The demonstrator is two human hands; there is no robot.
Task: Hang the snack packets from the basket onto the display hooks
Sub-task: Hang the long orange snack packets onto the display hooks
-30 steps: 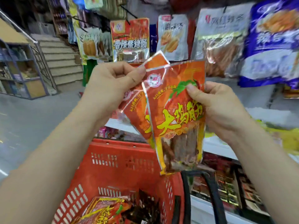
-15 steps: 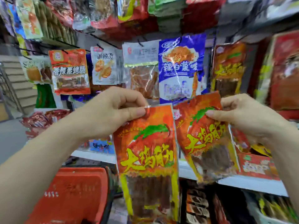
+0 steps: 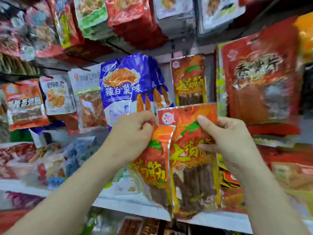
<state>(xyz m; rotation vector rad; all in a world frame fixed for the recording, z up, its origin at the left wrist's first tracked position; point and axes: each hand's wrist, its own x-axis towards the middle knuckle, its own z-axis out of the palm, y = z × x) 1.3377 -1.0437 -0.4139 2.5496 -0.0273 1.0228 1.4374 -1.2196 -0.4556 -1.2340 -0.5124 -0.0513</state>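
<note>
Pinched near its top by right hand (image 3: 232, 138), thumb in front, fingers curled behind: orange snack packet (image 3: 191, 167), directly below hanging matching packet (image 3: 188, 78), long axis vertical, top edge pointing up at it. Second orange packet (image 3: 152, 163), below and left of that landmark, gripped in curled left hand (image 3: 133, 131). Right hand nearer.

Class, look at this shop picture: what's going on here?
A person faces a snack display with two matching orange packets. The left hand pinches the left packet by its top; the right hand grips the right packet near its top edge. Both are raised just below a matching hung packet, neither yet on a hook.
</note>
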